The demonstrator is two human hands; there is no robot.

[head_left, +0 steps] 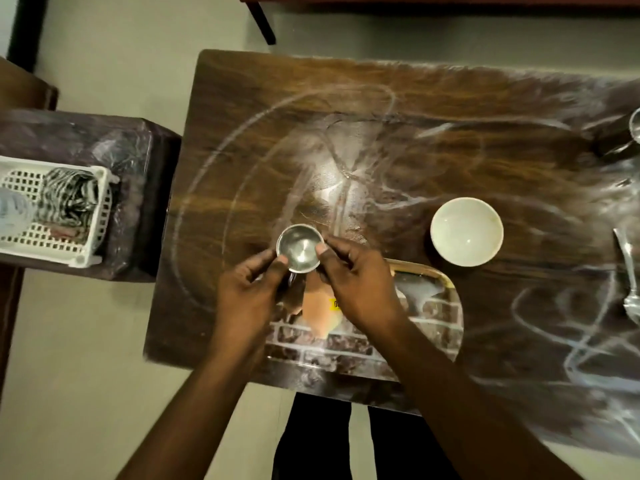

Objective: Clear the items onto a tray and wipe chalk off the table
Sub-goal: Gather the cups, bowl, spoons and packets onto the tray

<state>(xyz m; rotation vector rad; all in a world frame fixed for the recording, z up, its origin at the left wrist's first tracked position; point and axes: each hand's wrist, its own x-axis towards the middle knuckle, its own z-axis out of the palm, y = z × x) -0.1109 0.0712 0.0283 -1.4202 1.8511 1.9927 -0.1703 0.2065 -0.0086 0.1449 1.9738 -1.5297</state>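
A small steel cup (pixel 300 247) is held over the table just beyond the tray's far-left corner. My left hand (pixel 249 292) pinches its left rim and my right hand (pixel 356 285) grips its right rim. Beneath my hands lies the brick-patterned tray (pixel 433 327) at the table's near edge, with an orange packet (pixel 320 311) on it. A white bowl (pixel 466 231) stands on the table to the right. White chalk lines (pixel 221 161) cover the dark wooden table (pixel 415 140).
A metal spoon (pixel 628 275) lies at the right edge. A steel vessel (pixel 635 128) shows partly at the far right. To the left, a lower stand carries a white plastic basket (pixel 52 209) holding a striped cloth (pixel 71 197).
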